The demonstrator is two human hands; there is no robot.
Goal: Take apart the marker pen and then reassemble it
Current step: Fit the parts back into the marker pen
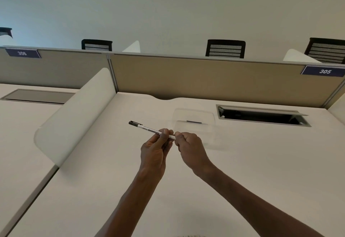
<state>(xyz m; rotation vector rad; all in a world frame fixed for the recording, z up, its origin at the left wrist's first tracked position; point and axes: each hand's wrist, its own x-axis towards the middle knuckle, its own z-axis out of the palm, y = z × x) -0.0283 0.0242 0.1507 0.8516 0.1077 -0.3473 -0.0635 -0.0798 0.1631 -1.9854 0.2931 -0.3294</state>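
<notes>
**Marker pen held in both hands above the tabletop**

The marker pen [149,128] is a slim white barrel with dark printing and a black cap at its left end. It lies nearly level in the air, tilted slightly down toward the right, above the middle of the tabletop [112,180]. The left hand [155,151] grips the barrel near its right half, fingers and thumb wrapped around it. The right hand [188,148] is closed into a loose fist, its fingertips pinching the pen's right end, which is hidden by the fingers. The two hands almost touch.

Just behind the hands stands a clear plastic stand [194,119] with a small dark strip on it. To its right, near the far edge, an open cable hatch [261,115] is sunk into the tabletop. A white rounded divider [74,117] rises along the left edge. A tan partition [205,76] runs along the far edge, with a sign reading 305 [324,71] at its right end.
</notes>
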